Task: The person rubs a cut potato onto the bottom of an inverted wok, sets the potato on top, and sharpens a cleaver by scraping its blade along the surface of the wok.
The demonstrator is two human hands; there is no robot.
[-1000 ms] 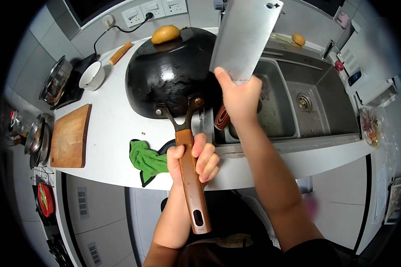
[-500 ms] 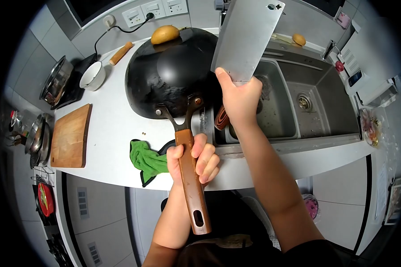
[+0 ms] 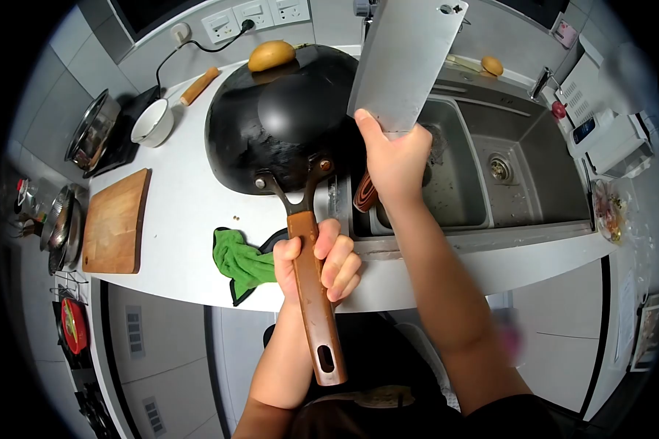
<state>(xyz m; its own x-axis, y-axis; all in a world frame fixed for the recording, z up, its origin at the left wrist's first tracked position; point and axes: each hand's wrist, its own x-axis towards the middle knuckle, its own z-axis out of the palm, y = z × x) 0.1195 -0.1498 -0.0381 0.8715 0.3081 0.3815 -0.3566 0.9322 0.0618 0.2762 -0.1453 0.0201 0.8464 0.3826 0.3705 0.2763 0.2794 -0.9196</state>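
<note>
My left hand (image 3: 318, 262) is wrapped round the brown handle of a black wok (image 3: 271, 124), whose dark rounded surface shows. In my right hand (image 3: 395, 157) is a metal cleaver (image 3: 403, 66), its broad blade tilted upward beside the wok's right side. The cleaver's grip is mostly hidden by my fingers; a brown patterned end (image 3: 365, 194) shows below the hand. A yellow potato (image 3: 272, 55) appears at the wok's far edge. Left of my left hand, a green cloth (image 3: 241, 260) with dark edging lies on the counter (image 3: 183, 219).
On the left are a wooden board (image 3: 117, 223), a white bowl (image 3: 152, 123), a wooden-handled item (image 3: 199, 86) and a steel pot (image 3: 94, 130). A double sink (image 3: 516, 161) lies to the right, with another potato (image 3: 491, 66) behind it.
Both hands keep their grips, and the wok and cleaver hardly move. A pink object low on the right, sharp half a second ago, is blurred now.
</note>
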